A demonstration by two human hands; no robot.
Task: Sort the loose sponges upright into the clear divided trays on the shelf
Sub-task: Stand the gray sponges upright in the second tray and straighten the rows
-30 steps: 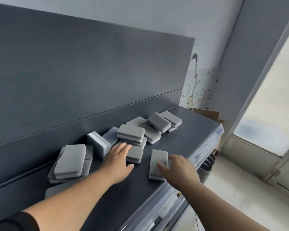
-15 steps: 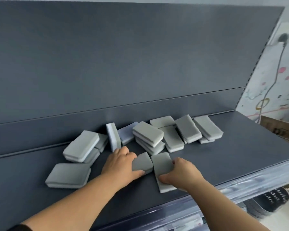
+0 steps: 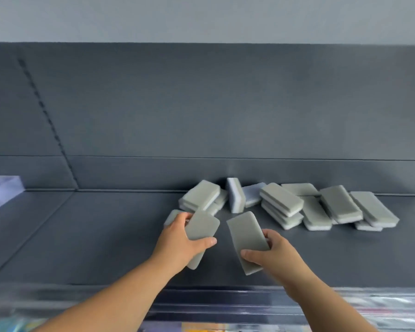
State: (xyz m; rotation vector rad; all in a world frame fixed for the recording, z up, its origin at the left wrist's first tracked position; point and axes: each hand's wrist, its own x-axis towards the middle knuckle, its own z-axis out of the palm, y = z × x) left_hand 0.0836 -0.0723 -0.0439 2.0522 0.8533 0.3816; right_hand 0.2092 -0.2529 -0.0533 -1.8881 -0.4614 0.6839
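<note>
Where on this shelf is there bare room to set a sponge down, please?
The widest bare patch of shelf lies between the clear tray at far left and the left hand. Another lies front right, between the right hand, the sponge pile and the shelf's front edge. Along the back panel, centre to right, it is crowded.

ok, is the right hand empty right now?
No, the right hand grips a grey sponge by its near end, and the left hand holds a second sponge.
</note>
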